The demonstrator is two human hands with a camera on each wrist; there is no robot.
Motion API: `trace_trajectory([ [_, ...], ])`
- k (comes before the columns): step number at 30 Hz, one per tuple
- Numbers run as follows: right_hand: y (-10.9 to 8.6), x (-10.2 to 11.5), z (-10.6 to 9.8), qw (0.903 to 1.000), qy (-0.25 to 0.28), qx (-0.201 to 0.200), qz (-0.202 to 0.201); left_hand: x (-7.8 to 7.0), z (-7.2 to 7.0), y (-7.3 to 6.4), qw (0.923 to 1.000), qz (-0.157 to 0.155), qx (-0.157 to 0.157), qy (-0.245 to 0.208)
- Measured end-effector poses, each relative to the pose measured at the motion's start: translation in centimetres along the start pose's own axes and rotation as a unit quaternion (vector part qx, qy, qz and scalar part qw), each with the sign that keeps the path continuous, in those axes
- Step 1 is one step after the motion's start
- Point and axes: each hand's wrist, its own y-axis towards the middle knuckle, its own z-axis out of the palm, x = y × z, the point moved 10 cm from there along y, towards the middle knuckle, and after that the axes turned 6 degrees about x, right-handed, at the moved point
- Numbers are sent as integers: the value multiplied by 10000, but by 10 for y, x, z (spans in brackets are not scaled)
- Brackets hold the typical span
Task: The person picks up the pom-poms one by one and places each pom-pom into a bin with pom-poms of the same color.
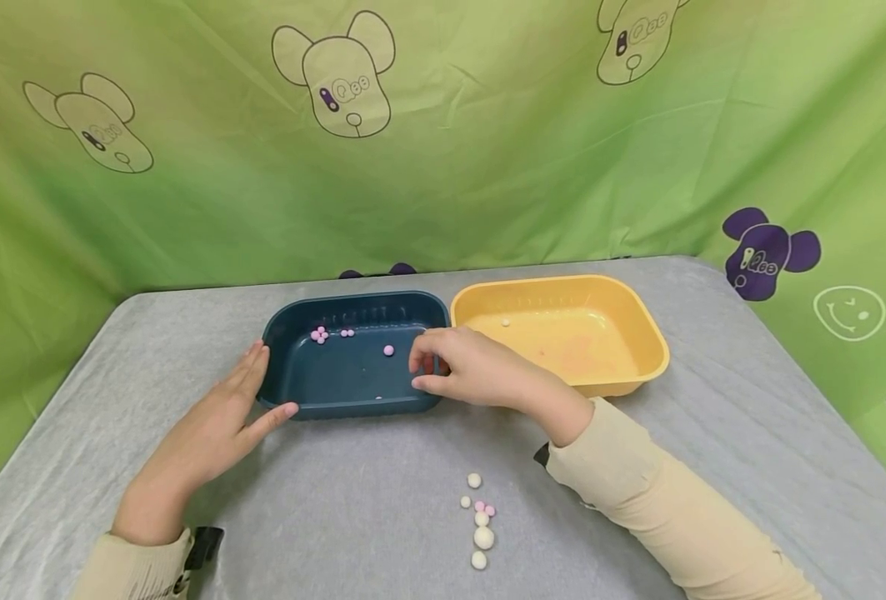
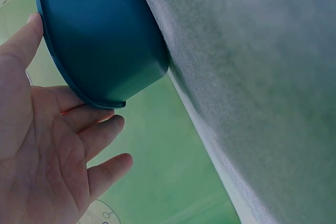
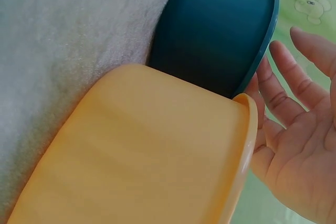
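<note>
My left hand (image 1: pixel 217 425) rests on the blue tub (image 1: pixel 352 379), over toward the left side of the worktop (image 1: pixel 337 517). My fingers lie along the tub's left edge, and my thumb is near its front-left corner. They are spread and touch the rim, not squeezing. That seems enough to stop the tub sliding. If I push hard, I think it could bump the yellow tub (image 1: pixel 578 346), right beside it.

My right hand (image 1: pixel 480 362) is over the blue tub's right edge, near the front corner. Its fingers bend a little, the thumb is apart from them, and I see nothing between.

The nearest pink ball (image 1: pixel 388 351) sits alone, toward the middle of the blue tub. A pair of pink balls (image 1: pixel 347 333) and a pink clump (image 1: pixel 319 335) lie nearer its back-left corner. They look round, so a poke may make them roll. I should come down from above, put thumb and finger on both sides, and pinch softly. The clump needs extra care, or it may come apart.

My sleeve (image 1: pixel 608 458) should stay high, so it misses the yellow tub's front edge and the white balls (image 1: pixel 483 537) near the front of the worktop.
</note>
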Motion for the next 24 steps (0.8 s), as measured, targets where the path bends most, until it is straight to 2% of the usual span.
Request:
trace_trajectory([
  [24, -13, 11, -4, 9998, -119, -118, -129, 1, -1, 0, 9999, 32, -67, 76],
])
